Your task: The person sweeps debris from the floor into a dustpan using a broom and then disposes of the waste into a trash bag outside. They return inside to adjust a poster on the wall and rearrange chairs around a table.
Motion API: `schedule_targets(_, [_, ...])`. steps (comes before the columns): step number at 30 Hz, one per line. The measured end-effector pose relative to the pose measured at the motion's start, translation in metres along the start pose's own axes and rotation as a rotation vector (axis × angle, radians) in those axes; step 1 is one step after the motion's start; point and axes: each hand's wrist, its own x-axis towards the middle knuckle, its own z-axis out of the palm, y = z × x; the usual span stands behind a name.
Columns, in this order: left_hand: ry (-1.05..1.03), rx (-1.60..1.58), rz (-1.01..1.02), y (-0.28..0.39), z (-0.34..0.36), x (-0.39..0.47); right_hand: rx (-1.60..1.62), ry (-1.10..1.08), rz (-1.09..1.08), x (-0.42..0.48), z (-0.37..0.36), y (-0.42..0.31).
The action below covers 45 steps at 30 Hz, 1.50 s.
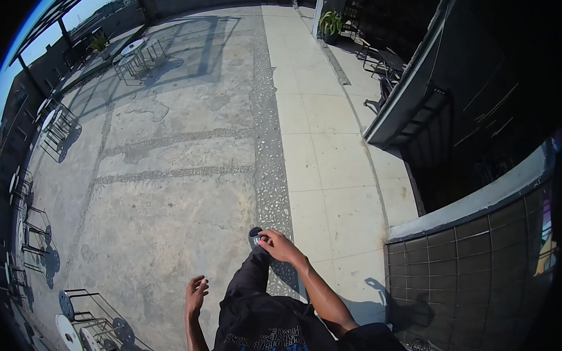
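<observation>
My left hand [197,294] hangs low at my left side over the grey concrete paving [165,236], its fingers apart and nothing in it. Farther forward, my right hand [278,246] is held out in front of my body with the fingers loosely curled; I see no object in it, though its palm side is partly hidden. Just beyond it shows the toe of a dark shoe [256,232] on one foot. My dark trousers and a black printed T-shirt [274,330] fill the lower middle of the view.
Round tables and stools [69,335] stand along the left side, with another table [132,46] farther ahead. Cream floor tiles [328,168] run forward on the right beside a pebbled strip [269,175]. A tiled wall [451,267], a dark opening and a potted plant [331,26] lie to the right.
</observation>
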Motion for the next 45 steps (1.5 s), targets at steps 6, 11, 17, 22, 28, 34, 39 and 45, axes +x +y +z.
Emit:
schedule_targets(6, [0.014,-0.016,0.154,0.184,0.059,0.186,-0.028,-0.075,0.072,0.139,-0.056,0.025])
schedule_targets(11, [-0.248,-0.161,0.319,0.360,0.117,0.320,0.189,0.027,0.174,0.253,-0.126,0.028])
schedule_targets(17, [-0.342,-0.066,0.347,0.461,0.169,0.503,0.077,0.194,0.215,0.422,-0.203,0.076])
schedule_targets(22, [-0.275,-0.004,0.127,0.515,0.184,0.623,-0.057,0.196,0.102,0.621,-0.279,0.080])
schedule_targets(28, [-0.251,-0.023,0.081,0.601,0.163,0.739,0.024,-0.006,0.001,0.852,-0.343,0.030])
schedule_targets(34, [-0.100,-0.109,-0.001,0.682,0.165,0.939,-0.078,-0.026,-0.007,1.046,-0.376,0.069])
schedule_targets(39, [-0.148,-0.062,0.193,0.837,0.188,1.108,-0.094,0.003,0.105,1.158,-0.418,0.087])
schedule_targets(45, [-0.342,0.009,0.334,1.028,0.236,1.290,0.028,0.253,0.194,1.307,-0.498,0.100])
